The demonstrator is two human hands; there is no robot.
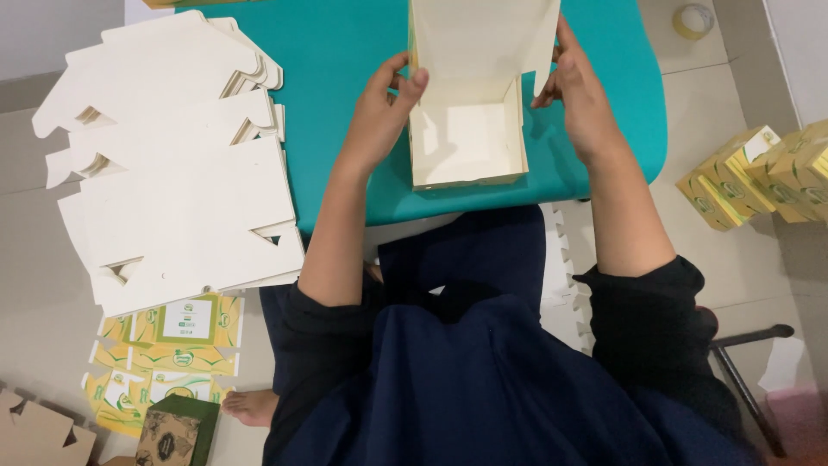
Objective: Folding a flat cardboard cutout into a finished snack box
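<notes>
- Landmark: teal table (345,69), smooth surface, rounded near corners. A half-formed cardboard carton (470,103) sits at the middle of its near edge, open side up, plain off-white inside, with a thin yellow outer rim.
- Left hand (384,108): fingers clasp the carton's left wall, thumb hooked over the rim into the interior.
- Right hand (582,103): fingers pinch the carton's upright right flap, which is tilted outward.
- Open room: bare teal surface lies to the left of the carton and behind it; to the right only a narrow strip remains before the table edge.
- Flat carton blanks (172,164): a fanned stack of matte off-white die-cut sheets with notched tabs, overlapping the table's left edge and extending onto the floor.
- Printed blanks (168,354): yellow-and-green sheets with a white label panel, on the floor near-left of the table, beneath the plain stack.
- Finished cartons (759,173): yellow-green boxes grouped on the floor to the right of the table.
- Tape roll (693,21): on the floor beyond the table's far-right corner.
</notes>
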